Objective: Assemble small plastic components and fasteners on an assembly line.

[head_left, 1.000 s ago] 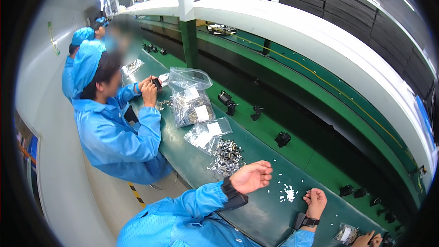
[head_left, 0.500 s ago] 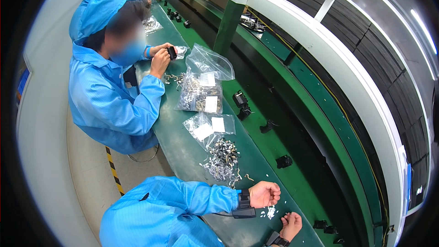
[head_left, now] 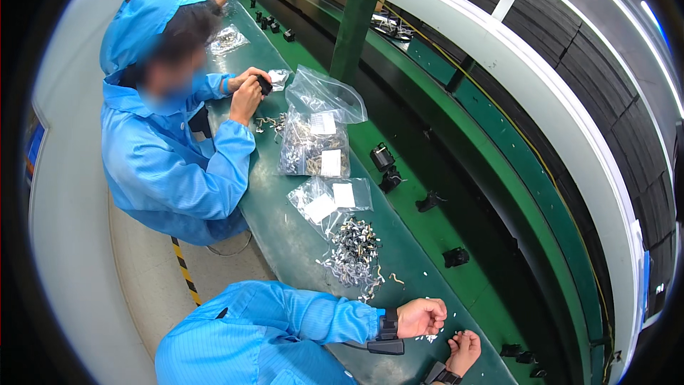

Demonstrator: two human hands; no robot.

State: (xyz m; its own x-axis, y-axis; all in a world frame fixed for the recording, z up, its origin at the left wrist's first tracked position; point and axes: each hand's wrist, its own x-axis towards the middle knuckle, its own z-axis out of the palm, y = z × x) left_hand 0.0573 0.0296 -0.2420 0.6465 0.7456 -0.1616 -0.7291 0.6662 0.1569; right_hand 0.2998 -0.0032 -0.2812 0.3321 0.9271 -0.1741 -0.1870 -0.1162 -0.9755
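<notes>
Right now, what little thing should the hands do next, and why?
Probably the left hand should pinch one of the small white bits lying on the green bench just under it. It is loosely curled right above them, and the right hand rests beside them, open. The pile of metal clips is farther off, so the white bits are the closest thing to pick.

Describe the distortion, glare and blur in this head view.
Head view: strong fisheye, the white rail and green bench bow toward a black rim; glare streaks the clear bags; the co-worker's face area is blurred; left hand and right hand stay reasonably sharp.
</notes>
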